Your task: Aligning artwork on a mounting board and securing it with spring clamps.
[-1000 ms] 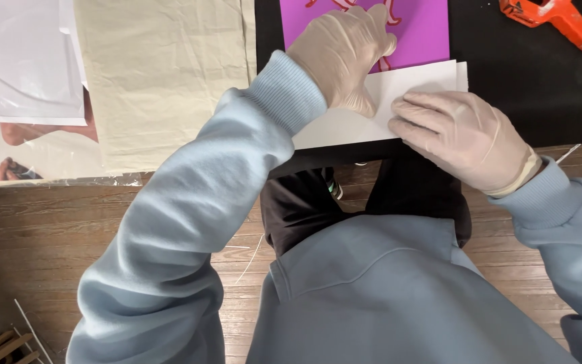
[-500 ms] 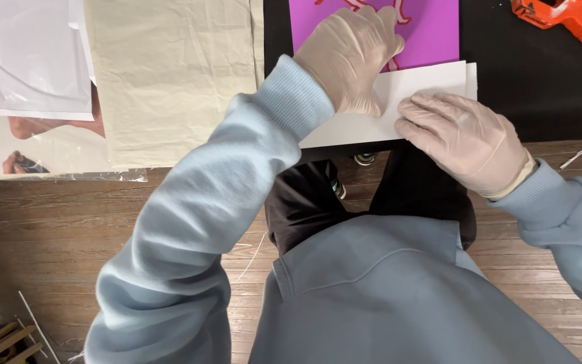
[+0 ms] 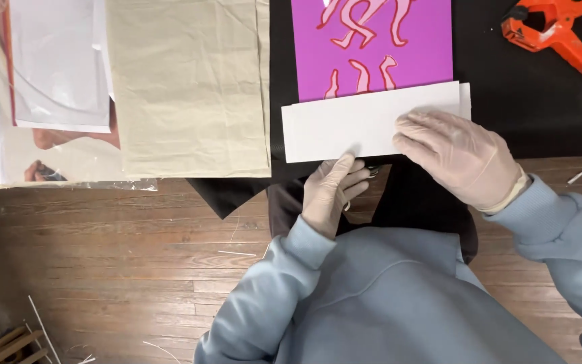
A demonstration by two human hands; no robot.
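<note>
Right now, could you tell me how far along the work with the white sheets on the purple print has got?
Done: white sheets lie stacked over the lower edge of the purple print on the black cloth. In hand: the right hand presses flat on the stack's right end, and the left hand touches its near edge with the fingertips. Left: most of the print remains uncovered, and the orange clamp lies untouched.

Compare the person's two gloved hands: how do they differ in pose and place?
The right hand lies flat on the white card; the left hand only touches its near edge with its fingers. The right hand spreads wide; the left hand curls closer to the body. Both wear pale gloves.
</note>
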